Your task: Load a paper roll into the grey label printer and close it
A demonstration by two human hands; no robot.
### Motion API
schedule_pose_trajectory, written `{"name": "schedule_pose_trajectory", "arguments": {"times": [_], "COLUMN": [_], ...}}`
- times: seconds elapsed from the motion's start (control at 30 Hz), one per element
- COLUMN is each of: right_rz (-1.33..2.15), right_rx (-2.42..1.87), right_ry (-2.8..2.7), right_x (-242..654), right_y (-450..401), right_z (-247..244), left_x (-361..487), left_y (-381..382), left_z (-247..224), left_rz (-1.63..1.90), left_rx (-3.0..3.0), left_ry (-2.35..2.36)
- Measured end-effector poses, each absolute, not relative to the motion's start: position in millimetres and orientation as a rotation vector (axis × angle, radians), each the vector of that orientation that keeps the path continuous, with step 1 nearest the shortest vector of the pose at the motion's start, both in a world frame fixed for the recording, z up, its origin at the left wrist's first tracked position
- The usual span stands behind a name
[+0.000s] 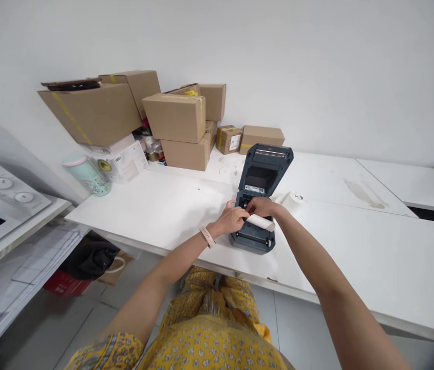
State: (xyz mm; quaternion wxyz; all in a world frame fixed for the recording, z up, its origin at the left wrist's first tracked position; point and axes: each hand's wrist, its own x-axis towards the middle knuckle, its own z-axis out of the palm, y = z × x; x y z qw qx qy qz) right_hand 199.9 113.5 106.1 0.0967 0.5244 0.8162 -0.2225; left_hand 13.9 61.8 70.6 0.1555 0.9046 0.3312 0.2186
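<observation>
A dark label printer [253, 241] stands on the white table with its lid [266, 167] raised. White label paper [262, 222] curves across the opening of its body. My left hand [233, 219] reaches in from the left, fingers closed at the left end of the paper. From the right, my right hand [261, 206] dips into the compartment behind the paper. Its fingers are bent together close to the left fingertips, and what they pinch is hidden. To the right of the printer lies a white roll [294, 201], partly covered by my right forearm.
Cardboard boxes [174, 118] are stacked against the wall at the back left. A mint tumbler [89, 174] stands by a white box [124, 159]. At far left is a microwave [8, 200] on a shelf. The table's front edge [297, 288] runs just before my body.
</observation>
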Motion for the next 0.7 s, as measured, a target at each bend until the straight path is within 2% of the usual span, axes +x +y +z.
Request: {"name": "schedule_pose_trajectory", "arguments": {"times": [0.2, 0.7], "right_rz": [-0.670, -0.677], "right_rx": [1.558, 1.543], "right_ry": [2.423, 2.448], "right_x": [200.1, 202.5], "right_y": [113.7, 113.6], "right_z": [105.9, 105.8], "left_x": [6.9, -7.6], "left_y": [63.4, 47.0], "left_z": [73.3, 72.5], "left_rz": [0.509, 0.503], "left_rx": [2.559, 2.530], "left_ry": [0.885, 0.734]}}
